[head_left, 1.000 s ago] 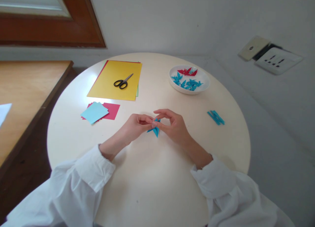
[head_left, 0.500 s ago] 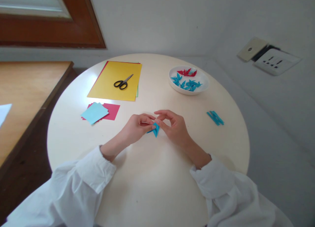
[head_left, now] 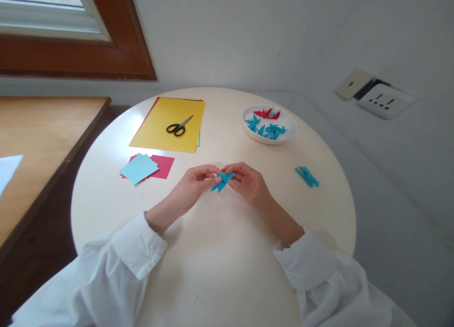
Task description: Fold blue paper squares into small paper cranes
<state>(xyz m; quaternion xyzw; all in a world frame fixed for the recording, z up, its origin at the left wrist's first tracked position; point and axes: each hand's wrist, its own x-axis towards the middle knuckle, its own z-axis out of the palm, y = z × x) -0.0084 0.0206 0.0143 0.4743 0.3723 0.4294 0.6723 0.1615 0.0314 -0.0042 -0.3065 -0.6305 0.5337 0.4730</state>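
Note:
Between my hands, over the middle of the round white table (head_left: 213, 251), is a small blue folded paper crane (head_left: 223, 181) with its points spread out. My left hand (head_left: 199, 182) pinches it from the left, thumb in front and fingers behind. From the right, my right hand (head_left: 248, 180) closes thumb and fingers on the crane's other side. The fingertips behind the paper are partly hidden. Beyond my right hand, a white dish (head_left: 270, 138) holds several small blue and red folded paper cranes (head_left: 267, 114).
Black-handled scissors (head_left: 179, 127) lie on yellow paper (head_left: 149, 135) at the back left. Nearer are light blue paper squares (head_left: 139, 169) over red ones (head_left: 165, 167). Blue paper strips (head_left: 307, 176) lie at the right. A wall socket (head_left: 386, 101) is beyond the table.
The crane's points now show more widely spread between my hands. My right fingers have moved from above the paper to its right side. The whole view has shifted slightly.

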